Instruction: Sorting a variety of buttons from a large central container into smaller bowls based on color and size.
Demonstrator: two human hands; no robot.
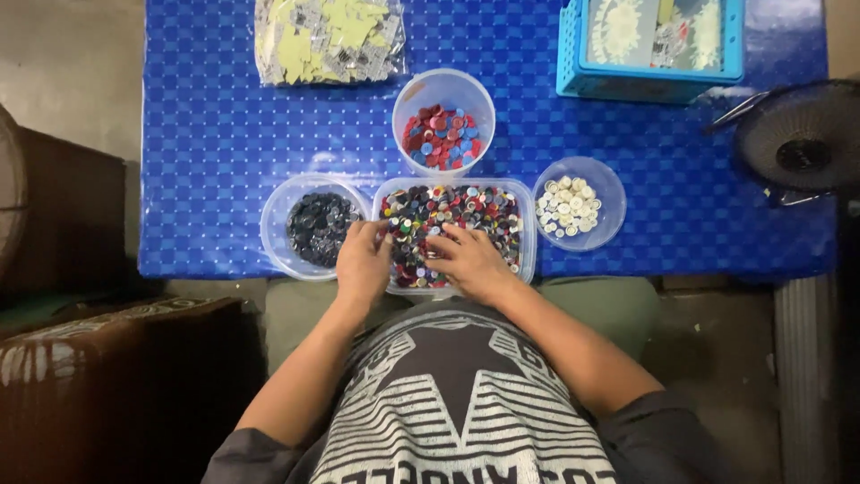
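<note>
Mid-sort, your left hand (pixel 363 262) and right hand (pixel 468 258) rest loosely open, fingers in the mixed-button tray (pixel 528 235) at frame centre; next pick needs one colour.

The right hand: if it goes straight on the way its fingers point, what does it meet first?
The right hand lies in the rectangular tray of mixed buttons, fingers pointing up-left. Going on, it would probably plough through those buttons to the tray's far wall; the tall cup of red and blue buttons stands beyond.

Up at the counter's (pixel 224 134) far edge lies a clear plastic bag (pixel 328 39), flat and roughly square, stuffed with pale yellow pieces and small white-and-black printed packets.
</note>
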